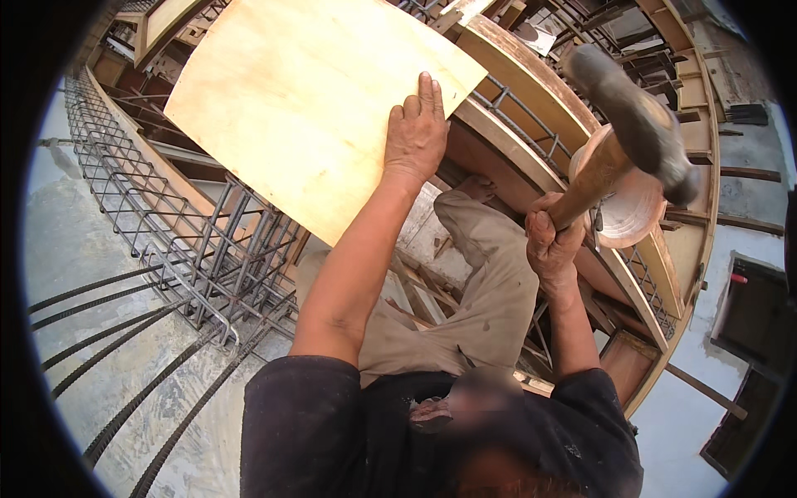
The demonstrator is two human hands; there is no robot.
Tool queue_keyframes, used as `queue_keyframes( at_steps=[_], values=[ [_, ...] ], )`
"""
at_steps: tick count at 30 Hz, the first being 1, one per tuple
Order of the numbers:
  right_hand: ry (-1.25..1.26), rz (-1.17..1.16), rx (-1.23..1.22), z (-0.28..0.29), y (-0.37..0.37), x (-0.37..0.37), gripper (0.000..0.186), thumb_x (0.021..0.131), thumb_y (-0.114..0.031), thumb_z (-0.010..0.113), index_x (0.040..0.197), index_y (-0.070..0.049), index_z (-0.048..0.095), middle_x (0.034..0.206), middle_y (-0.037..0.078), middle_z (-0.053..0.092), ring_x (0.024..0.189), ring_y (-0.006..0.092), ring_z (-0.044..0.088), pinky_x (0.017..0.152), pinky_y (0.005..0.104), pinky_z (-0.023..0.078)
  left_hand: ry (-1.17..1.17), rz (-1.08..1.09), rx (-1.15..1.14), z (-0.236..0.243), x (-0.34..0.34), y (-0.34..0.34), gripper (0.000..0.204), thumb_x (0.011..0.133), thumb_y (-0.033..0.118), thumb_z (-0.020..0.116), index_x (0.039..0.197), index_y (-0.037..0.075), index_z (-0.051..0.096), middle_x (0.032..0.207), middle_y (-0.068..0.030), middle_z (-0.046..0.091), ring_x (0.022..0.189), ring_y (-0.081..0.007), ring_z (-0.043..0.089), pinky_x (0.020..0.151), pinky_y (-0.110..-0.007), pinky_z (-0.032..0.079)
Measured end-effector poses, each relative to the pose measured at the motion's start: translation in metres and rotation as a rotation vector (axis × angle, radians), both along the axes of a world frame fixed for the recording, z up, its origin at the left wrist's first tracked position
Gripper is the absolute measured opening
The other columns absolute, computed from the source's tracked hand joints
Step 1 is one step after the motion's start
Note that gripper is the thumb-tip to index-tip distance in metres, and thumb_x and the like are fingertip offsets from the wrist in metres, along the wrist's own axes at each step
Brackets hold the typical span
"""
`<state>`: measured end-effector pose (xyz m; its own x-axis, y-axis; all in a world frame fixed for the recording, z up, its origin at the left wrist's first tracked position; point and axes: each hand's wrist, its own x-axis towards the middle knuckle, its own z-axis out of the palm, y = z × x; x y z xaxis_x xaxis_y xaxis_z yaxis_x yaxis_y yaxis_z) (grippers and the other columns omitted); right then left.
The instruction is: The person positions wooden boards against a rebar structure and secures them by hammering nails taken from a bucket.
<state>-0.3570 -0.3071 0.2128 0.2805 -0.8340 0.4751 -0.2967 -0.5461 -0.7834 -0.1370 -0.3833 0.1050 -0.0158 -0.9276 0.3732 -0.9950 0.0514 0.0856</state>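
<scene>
A pale plywood sheet (315, 91) lies at the upper left, over the timber framing. My left hand (418, 129) rests on its right part with the fingers stretched out flat, gripping nothing. My right hand (552, 241) is wrapped round the wooden handle of a hammer (599, 178), whose dark metal head is raised toward the upper right. Behind the hammer stands a round, pale reddish tub (635, 220); the hammer partly hides it, and I cannot make out what is inside.
Tied rebar cages (124, 183) run along the left, and bent bars (124, 423) stick out over the concrete (75, 274). Wooden formwork boards (515, 66) with rebar between them curve past on the right. My bent legs (481, 282) are among the timbers.
</scene>
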Motion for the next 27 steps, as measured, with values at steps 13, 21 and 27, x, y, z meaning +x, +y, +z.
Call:
queue_keyframes(
  at_steps=[13,21,27],
  values=[
    [0.404,-0.058,0.171,-0.024,-0.022,-0.006,0.036,0.102,-0.035,0.055,0.095,-0.001,0.046,0.064,0.014,0.055,0.057,0.0222,0.058,0.054,0.0370,0.046,0.018,-0.008,0.004,0.004,0.001,-0.001,0.069,0.090,0.032,0.066,0.144,-0.004,0.044,0.154,-0.0193,0.039,0.100,-0.0242,0.053,0.085,-0.037,0.045],
    [0.160,-0.076,0.193,-0.002,-0.010,-0.002,0.032,0.103,-0.030,0.056,0.106,0.000,0.046,0.065,0.016,0.056,0.057,0.0271,0.056,0.056,0.0358,0.046,0.027,0.007,0.002,0.001,0.005,0.001,0.070,0.089,0.033,0.067,0.145,-0.003,0.045,0.154,-0.0179,0.040,0.101,-0.0244,0.053,0.086,-0.037,0.045],
    [0.666,-0.178,0.534,-0.001,-0.035,-0.006,0.037,0.103,-0.037,0.053,0.103,-0.001,0.050,0.070,0.022,0.060,0.064,0.0382,0.060,0.062,0.0440,0.048,0.051,0.021,0.040,0.010,0.009,-0.004,0.069,0.089,0.032,0.068,0.144,-0.002,0.045,0.155,-0.0170,0.040,0.101,-0.0244,0.053,0.086,-0.037,0.045]
  ],
)
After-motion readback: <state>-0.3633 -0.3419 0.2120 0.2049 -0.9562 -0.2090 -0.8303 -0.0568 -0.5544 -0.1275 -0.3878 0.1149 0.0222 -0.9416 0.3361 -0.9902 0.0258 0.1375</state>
